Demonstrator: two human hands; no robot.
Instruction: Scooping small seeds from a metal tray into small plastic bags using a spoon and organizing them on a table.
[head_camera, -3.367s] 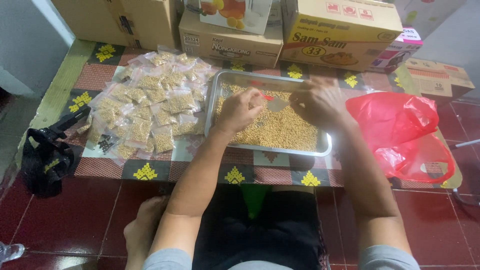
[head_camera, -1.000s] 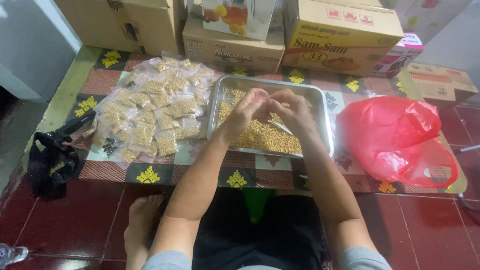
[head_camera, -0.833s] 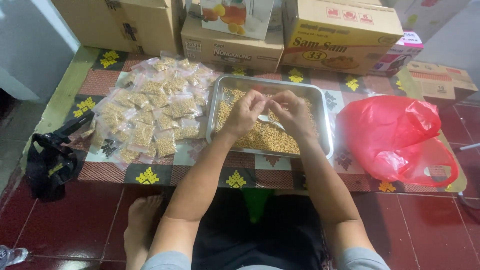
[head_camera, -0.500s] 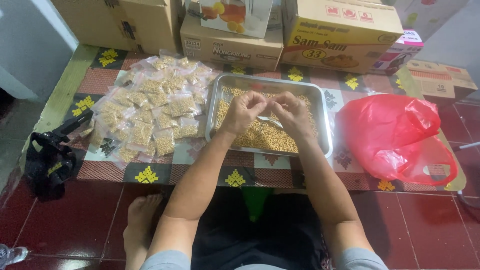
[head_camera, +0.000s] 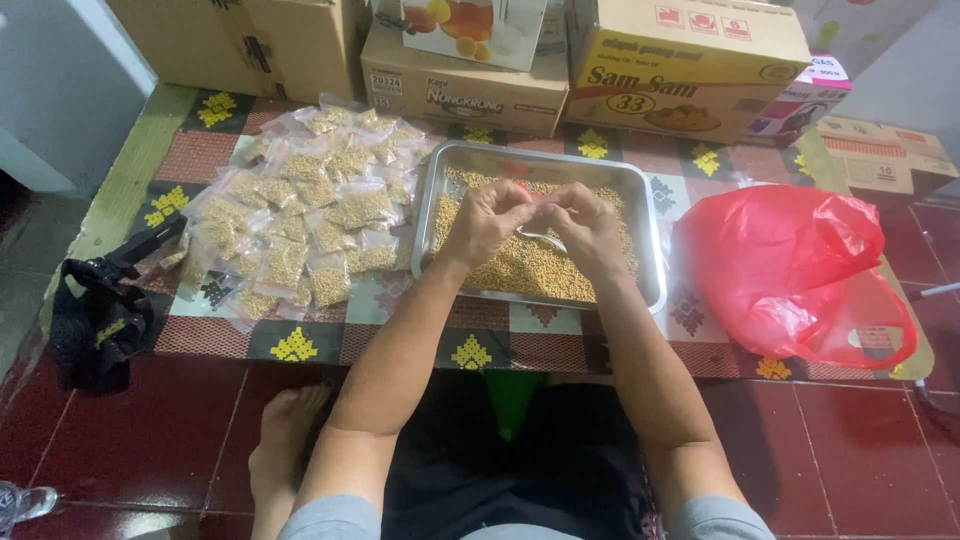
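Both hands barely shifted, left hand & right hand fingers pinching 1 small clear bag, over 1 metal tray

My view: a home packing corner, red tiled floor, stacked cardboard boxes, patterned mat.

Both forearms extend forward and converge. The left hand and right hand meet at the fingertips, knuckles up, fingers curled inward and pinched together. Wrists are slightly flexed; forearms bare.
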